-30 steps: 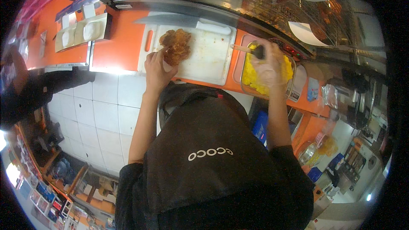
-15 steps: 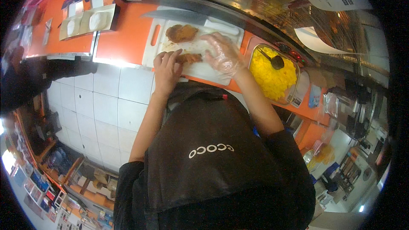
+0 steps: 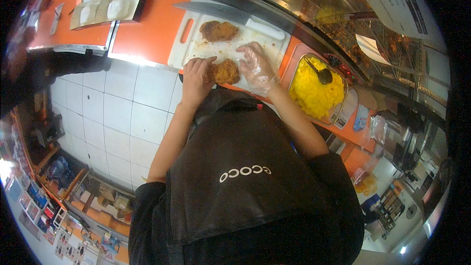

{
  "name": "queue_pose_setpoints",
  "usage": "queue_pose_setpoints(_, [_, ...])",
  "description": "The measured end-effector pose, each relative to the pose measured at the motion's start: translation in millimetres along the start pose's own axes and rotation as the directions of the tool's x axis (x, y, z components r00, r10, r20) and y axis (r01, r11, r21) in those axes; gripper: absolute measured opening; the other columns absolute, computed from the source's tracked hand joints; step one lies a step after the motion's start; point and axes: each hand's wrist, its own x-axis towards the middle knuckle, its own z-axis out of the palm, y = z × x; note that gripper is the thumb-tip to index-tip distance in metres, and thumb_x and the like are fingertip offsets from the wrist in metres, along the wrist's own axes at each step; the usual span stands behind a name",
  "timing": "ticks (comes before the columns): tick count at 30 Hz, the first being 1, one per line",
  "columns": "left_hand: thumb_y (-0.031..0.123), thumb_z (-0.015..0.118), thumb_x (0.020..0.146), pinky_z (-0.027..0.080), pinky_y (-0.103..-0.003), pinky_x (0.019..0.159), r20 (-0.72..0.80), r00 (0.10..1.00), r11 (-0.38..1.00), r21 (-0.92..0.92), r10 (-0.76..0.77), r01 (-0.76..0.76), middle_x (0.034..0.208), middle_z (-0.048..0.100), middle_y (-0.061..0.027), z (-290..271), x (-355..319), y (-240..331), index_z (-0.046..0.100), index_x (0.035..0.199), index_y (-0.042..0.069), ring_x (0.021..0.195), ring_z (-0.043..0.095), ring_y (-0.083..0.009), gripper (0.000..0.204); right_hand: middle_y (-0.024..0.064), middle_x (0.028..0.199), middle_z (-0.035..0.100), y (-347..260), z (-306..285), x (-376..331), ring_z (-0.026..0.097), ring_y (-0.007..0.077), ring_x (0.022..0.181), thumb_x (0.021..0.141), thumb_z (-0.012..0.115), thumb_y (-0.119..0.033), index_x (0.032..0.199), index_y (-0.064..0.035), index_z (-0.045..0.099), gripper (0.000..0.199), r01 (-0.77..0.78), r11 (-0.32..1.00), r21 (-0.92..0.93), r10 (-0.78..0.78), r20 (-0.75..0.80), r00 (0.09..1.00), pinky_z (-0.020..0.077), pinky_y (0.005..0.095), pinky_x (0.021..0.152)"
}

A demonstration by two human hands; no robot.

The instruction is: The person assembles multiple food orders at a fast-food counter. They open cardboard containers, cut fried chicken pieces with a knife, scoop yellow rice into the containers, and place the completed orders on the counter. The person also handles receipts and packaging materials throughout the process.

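Two browned, breaded fried cutlets are on a white cutting board (image 3: 196,39). The far cutlet (image 3: 219,31) lies flat among crumbs. My bare left hand (image 3: 197,79) has its fingers closed at the left edge of the near cutlet (image 3: 226,72), whose browned face is turned up. On the other side of it, my right hand (image 3: 257,68), in a clear plastic glove, is open with its fingers bent and apart, holding nothing. Along the board's far edge lies a large knife (image 3: 221,12), its white handle (image 3: 266,29) to the right.
Right of the board stands a clear tray (image 3: 293,93) of yellow rice (image 3: 319,93) with a black spoon (image 3: 324,74) in it. An open carton (image 3: 103,12) with white packets sits far left on the orange counter (image 3: 147,34). A glass case (image 3: 314,10) borders the counter behind.
The near cutlet was seen nearly edge-on at my left fingers and now shows its broad browned face. My right hand has stayed beside it with fingers apart.
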Motion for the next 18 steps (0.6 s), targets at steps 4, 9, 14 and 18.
queue_pose_setpoints(4, [0.002, 0.082, 0.062, 0.045, -0.043, 0.098, 0.081, 0.996, 0.998, -0.050, -0.020, 0.024, 0.108, 0.065, -0.0062, -6.7, 2.7, 0.8, 0.063, 0.129, 0.014, 0.111, 0.058, -0.0317, 0.071, 0.0125, 0.131, 0.057, 4.2, 0.6, 33.7, 0.055, 0.0342, 0.123, 0.085, 0.069, -0.007, 0.128, -0.0112, 0.061, 0.044, 0.184, 0.916, -0.358, -0.233, -0.099, 0.967, 0.0454, 0.0469, 0.106])
queue_pose_setpoints(9, [0.005, 0.084, 0.062, 0.044, -0.043, 0.098, 0.045, 0.997, 0.998, -0.022, 0.059, -0.058, 0.109, 0.068, -0.0042, -11.0, 8.5, 2.2, 0.068, 0.117, 0.013, 0.111, 0.058, -0.0306, 0.058, 0.0133, 0.131, 0.061, 22.1, 9.5, 74.6, 0.059, 0.0362, 0.118, 0.088, 0.072, -0.011, 0.132, -0.0114, 0.059, 0.045, 0.353, 0.884, -0.306, -0.377, -0.018, 0.926, 0.0491, 0.0461, 0.102])
queue_pose_setpoints(14, [0.006, 0.084, 0.063, 0.043, -0.044, 0.099, 0.020, 0.999, 1.000, 0.002, 0.031, -0.031, 0.110, 0.069, -0.0032, -10.2, 8.5, 0.0, 0.070, 0.109, 0.013, 0.112, 0.058, -0.0295, 0.049, 0.0111, 0.120, 0.065, 44.5, 2.3, 73.3, 0.067, 0.0244, 0.100, 0.100, 0.068, -0.019, 0.132, -0.0044, 0.056, 0.037, -0.406, 0.558, 0.723, 0.315, 0.268, 0.910, 0.0564, 0.0366, 0.085])
queue_pose_setpoints(18, [0.006, 0.083, 0.062, 0.042, -0.044, 0.099, -0.031, 0.999, 1.000, 0.017, 0.013, -0.013, 0.112, 0.068, -0.0035, -3.8, 6.8, -3.5, 0.069, 0.110, 0.013, 0.113, 0.057, -0.0305, 0.050, 0.0097, 0.120, 0.064, 56.2, -16.7, 54.8, 0.067, 0.0194, 0.100, 0.103, 0.065, -0.022, 0.132, -0.0005, 0.056, 0.037, -0.536, 0.275, 0.798, 0.360, 0.432, 0.827, 0.0564, 0.0342, 0.083])
